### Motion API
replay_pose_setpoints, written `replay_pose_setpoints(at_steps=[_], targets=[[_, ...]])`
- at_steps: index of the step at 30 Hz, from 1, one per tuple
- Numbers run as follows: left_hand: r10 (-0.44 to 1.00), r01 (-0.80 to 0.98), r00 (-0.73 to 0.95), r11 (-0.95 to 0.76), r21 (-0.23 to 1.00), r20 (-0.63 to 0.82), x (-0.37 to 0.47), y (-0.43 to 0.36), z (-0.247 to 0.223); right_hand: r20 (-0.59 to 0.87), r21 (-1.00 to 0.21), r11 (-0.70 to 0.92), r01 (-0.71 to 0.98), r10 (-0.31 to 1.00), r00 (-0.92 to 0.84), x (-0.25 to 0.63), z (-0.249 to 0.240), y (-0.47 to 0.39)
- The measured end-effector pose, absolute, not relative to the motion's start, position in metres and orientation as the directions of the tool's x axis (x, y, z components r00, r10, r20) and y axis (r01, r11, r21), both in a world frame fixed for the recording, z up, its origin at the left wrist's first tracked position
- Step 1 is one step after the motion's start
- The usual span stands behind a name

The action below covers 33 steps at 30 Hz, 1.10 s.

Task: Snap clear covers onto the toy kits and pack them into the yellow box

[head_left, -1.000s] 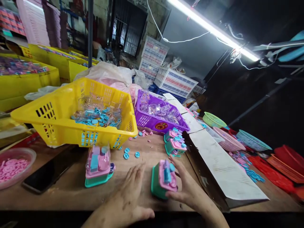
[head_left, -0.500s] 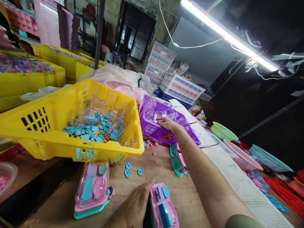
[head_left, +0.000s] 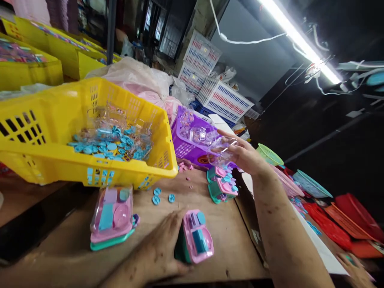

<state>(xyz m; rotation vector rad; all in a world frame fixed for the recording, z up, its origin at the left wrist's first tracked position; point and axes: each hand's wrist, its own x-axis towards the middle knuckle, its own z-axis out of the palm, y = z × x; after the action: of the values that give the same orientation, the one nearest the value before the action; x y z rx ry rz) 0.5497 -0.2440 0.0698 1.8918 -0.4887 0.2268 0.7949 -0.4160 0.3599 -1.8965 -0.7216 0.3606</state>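
Observation:
My left hand (head_left: 163, 244) is wrapped round the side of a pink and teal plastic toy set (head_left: 198, 238) with a blue block on top, on the wooden table. My right hand (head_left: 246, 154) grips a clear plastic cover (head_left: 221, 151) just above the near rim of the purple basket (head_left: 187, 148), which holds more clear covers. Another toy set (head_left: 112, 216) with a clear cover over it sits at the left. Two small pink and teal toy pieces (head_left: 222, 184) stand below my right hand. A few blue discs (head_left: 156, 199) lie between the sets.
A large yellow basket (head_left: 135, 172) with blue discs and clear covers stands at the left. Below it lies a dark flat object (head_left: 39, 224). Small pink pieces (head_left: 184, 167) are by the purple basket. Another person's hand (head_left: 354, 268) shows at the lower right.
My right hand has come up out of the purple basket and moved right with a clear cover. My left hand stays on the toy set. The view has shifted.

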Motion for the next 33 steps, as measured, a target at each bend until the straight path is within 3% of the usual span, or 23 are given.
replay_pose_setpoints(at_steps=[4, 8, 12, 17, 20, 26, 33], targets=[[-0.250, -0.447, 0.890, -0.315, 0.837, 0.382, 0.545, -0.233, 0.094, -0.129, -0.842, -0.411, 0.349, 0.782, 0.610, 0.722, 0.355, -0.441], [-0.279, -0.488, 0.865, -0.279, 0.827, 0.416, 0.551, -0.229, 0.095, -0.237, -0.715, -0.518, 0.470, 0.812, 0.534, 0.684, 0.329, -0.442], [-0.286, -0.515, 0.849, -0.256, 0.818, 0.444, 0.554, -0.228, 0.095, -0.122, -0.645, -0.536, 0.544, 0.775, 0.620, 0.658, 0.295, -0.438], [-0.285, -0.539, 0.834, -0.239, 0.808, 0.472, 0.555, -0.230, 0.096, 0.220, -0.604, -0.453, 0.656, 0.696, 0.684, 0.631, 0.265, -0.433], [-0.270, -0.537, 0.835, -0.216, 0.815, 0.479, 0.556, -0.232, 0.093, 0.328, -0.520, -0.427, 0.739, 0.700, 0.635, 0.620, 0.267, -0.427], [-0.266, -0.553, 0.825, -0.201, 0.809, 0.498, 0.558, -0.232, 0.092, 0.261, -0.273, -0.465, 0.842, 0.806, 0.531, 0.610, 0.276, -0.418], [-0.231, -0.529, 0.842, -0.172, 0.831, 0.488, 0.557, -0.235, 0.094, 0.234, -0.246, -0.517, 0.820, 0.789, 0.568, 0.607, 0.270, -0.417]])
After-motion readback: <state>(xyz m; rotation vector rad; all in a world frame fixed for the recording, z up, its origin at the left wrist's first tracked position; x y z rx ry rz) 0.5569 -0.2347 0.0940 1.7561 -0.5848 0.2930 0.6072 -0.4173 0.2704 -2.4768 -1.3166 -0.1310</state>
